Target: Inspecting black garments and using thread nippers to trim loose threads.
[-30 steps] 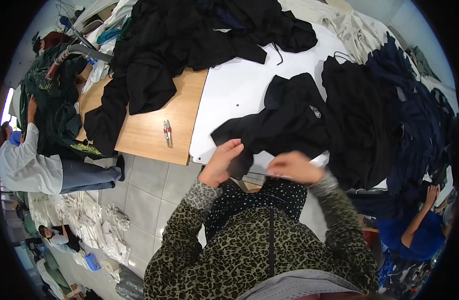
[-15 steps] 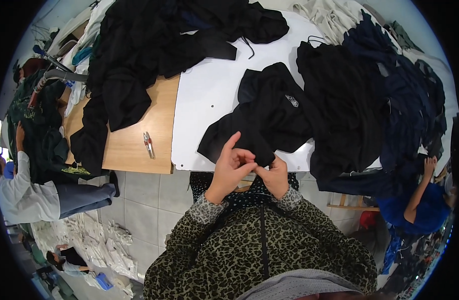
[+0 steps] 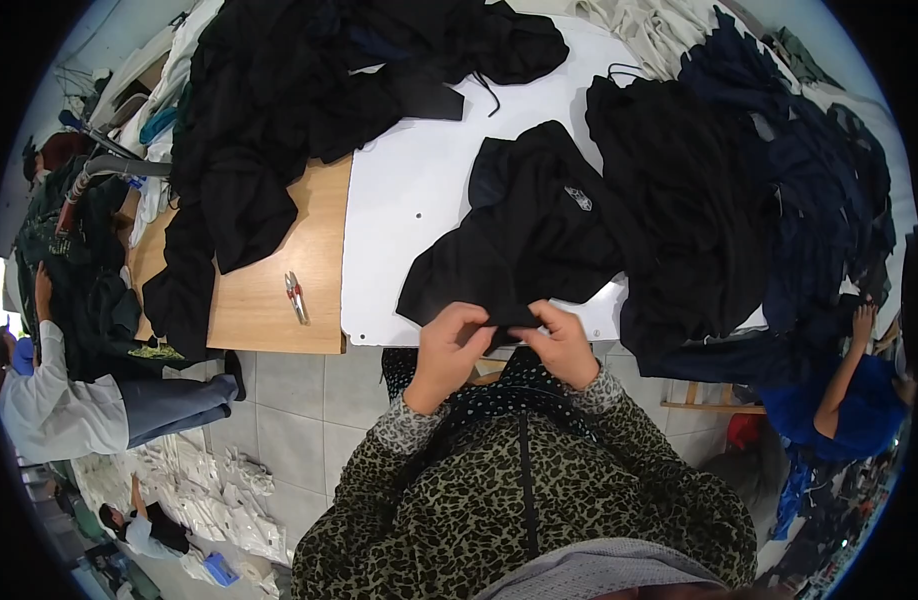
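Observation:
A black garment [image 3: 539, 225] with a small pale printed mark lies spread over the white tabletop [image 3: 399, 190] in front of me. Its near edge hangs at the table's front, where both hands hold it. My left hand [image 3: 447, 350] is closed, pinching the black cloth between thumb and fingers. Close by on the right, my right hand [image 3: 564, 345] grips the same edge, its thumb turned inward. A short stretch of cloth spans the gap between the hands. The fingertips are partly hidden by the fabric.
Red-handled thread snips [image 3: 296, 297] lie on the wooden tabletop [image 3: 324, 240] at left. Black garments [image 3: 269, 110] are heaped at the far left, with another black garment [image 3: 669, 200] and navy garments [image 3: 819, 190] at right. People work at both sides.
My left fingers have closed from a spread pose onto the cloth edge. The right hand has shifted slightly right, and the edge is now stretched between both hands.

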Demonstrator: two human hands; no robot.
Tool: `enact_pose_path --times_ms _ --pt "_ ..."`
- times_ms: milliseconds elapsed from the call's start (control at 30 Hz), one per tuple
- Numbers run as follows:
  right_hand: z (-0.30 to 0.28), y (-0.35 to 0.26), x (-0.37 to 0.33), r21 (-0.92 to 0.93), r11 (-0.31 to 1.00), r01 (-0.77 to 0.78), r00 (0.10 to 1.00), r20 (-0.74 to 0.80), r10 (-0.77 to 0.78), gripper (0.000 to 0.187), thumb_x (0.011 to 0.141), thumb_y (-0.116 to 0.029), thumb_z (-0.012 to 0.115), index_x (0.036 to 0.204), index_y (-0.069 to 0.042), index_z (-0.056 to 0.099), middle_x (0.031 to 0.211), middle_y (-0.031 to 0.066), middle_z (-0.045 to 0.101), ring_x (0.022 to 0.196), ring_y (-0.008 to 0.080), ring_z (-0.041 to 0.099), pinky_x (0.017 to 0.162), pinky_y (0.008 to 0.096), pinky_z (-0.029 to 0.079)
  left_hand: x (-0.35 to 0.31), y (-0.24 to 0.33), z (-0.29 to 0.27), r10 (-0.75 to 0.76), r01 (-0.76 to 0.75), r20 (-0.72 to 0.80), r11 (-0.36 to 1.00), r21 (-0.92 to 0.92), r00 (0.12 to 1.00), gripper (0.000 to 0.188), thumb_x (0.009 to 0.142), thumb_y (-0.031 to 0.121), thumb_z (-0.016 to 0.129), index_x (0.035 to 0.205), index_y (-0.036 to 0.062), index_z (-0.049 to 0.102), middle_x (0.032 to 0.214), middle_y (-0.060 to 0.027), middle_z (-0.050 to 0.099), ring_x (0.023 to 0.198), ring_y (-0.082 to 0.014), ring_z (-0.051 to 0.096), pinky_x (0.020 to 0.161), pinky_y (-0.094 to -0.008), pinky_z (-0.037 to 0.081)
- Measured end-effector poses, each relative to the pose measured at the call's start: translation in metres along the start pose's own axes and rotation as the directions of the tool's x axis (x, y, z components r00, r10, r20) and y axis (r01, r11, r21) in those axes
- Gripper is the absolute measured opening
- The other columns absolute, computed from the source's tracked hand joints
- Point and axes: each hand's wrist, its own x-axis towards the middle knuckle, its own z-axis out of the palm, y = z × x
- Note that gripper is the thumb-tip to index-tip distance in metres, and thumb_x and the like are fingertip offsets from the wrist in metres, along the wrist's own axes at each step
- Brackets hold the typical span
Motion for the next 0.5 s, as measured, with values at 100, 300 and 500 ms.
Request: enact_pose_path --times_ms 100,300,500 --pt "-0.009 -0.006 -0.001 -0.408 0.897 0.17 0.861 -0.382 -0.337 0.022 0.067 0.004 0.063 0.088 0.001 0.058 0.079 0.0116 0.06 0.072 0.0249 0.06 0.065 0.0309 0.048 0.006 0.004 -0.011 0.402 -0.331 -0.084 0.841 0.429 0.912 0.022 0.065 -0.01 0.067 0.083 -0.0003 0.059 0.079 -0.0095 0.058 0.069 -0.0228 0.059 0.06 -0.0276 0.048" --pt "-0.021 0.009 0.004 -0.666 0.632 0.395 0.582 -0.351 -0.734 0.034 0.052 0.015 0.06 0.082 -0.002 0.06 0.074 0.0098 0.058 0.069 0.0283 0.058 0.062 0.0349 0.048 0.003 -0.012 -0.021 0.724 -0.642 0.128 0.498 0.583 0.678 0.026 0.059 -0.009 0.068 0.082 -0.0011 0.061 0.082 -0.0092 0.056 0.07 -0.0269 0.056 0.059 -0.0349 0.046" --pt "-0.027 0.021 0.002 -0.735 0.533 0.419 0.474 -0.324 -0.819 0.037 0.049 0.017 0.058 0.08 -0.002 0.061 0.074 0.009 0.055 0.067 0.0274 0.057 0.061 0.0351 0.048 0.004 -0.015 -0.025 0.775 -0.721 0.204 0.409 0.56 0.598 0.028 0.057 -0.005 0.066 0.085 -0.0019 0.064 0.085 -0.0094 0.055 0.072 -0.0255 0.056 0.06 -0.0349 0.047"
